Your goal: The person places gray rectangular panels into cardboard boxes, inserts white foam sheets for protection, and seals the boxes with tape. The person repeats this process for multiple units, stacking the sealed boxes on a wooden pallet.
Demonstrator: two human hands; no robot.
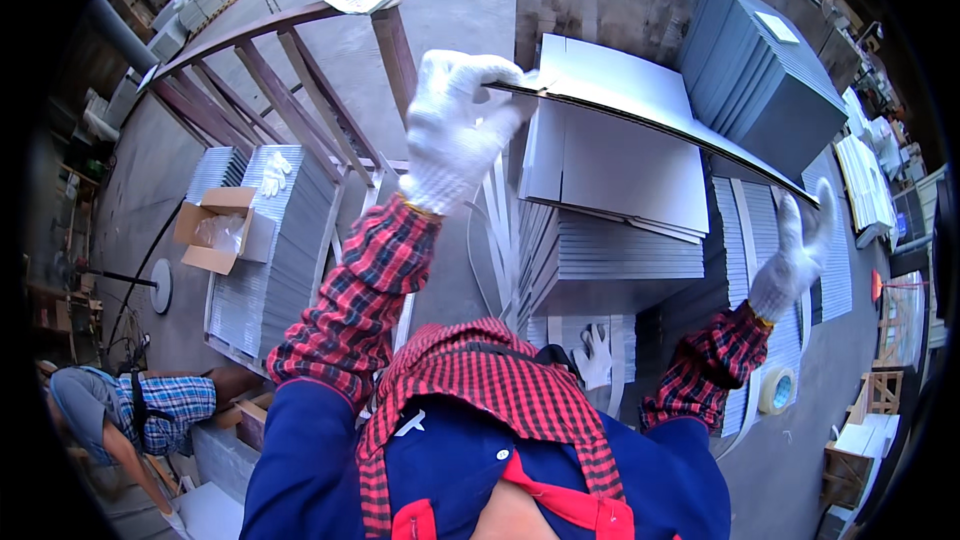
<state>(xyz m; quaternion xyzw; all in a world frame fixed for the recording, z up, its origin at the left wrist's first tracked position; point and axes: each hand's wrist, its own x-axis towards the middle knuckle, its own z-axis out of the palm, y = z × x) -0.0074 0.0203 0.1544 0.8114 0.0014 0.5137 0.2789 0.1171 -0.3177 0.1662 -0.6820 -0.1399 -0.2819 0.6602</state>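
A: Your chest fills the bottom of the head view, blue bib over a red plaid shirt. Up from it go both gloved hands. Left hand (455,130): what's the grip doing?

B: You've got it pinched shut on the near-left corner of a flat grey cardboard sheet (640,110), fingers curled over the edge. Right hand (800,245) is clamped on the far-right end of the same sheet, thumb up.

A: Where's the sheet, and how does it lie?

B: Lifted, seen almost edge-on, above the stack of flat grey sheets (610,240) in front of you. Long axis runs from your left hand down-right to your right hand. Left hand sits higher and closer to the camera.

A: Around it?

B: Another leaning pile of grey sheets (760,80) beyond the right end. Red-brown metal frame (290,70) to your left, close by the left hand. Open carton (215,230) on a lower stack further left. Spare white glove (597,355) under the sheet near your chest, tape roll (777,390) below your right forearm. Another person in blue plaid (160,405) crouches low left, well apart.
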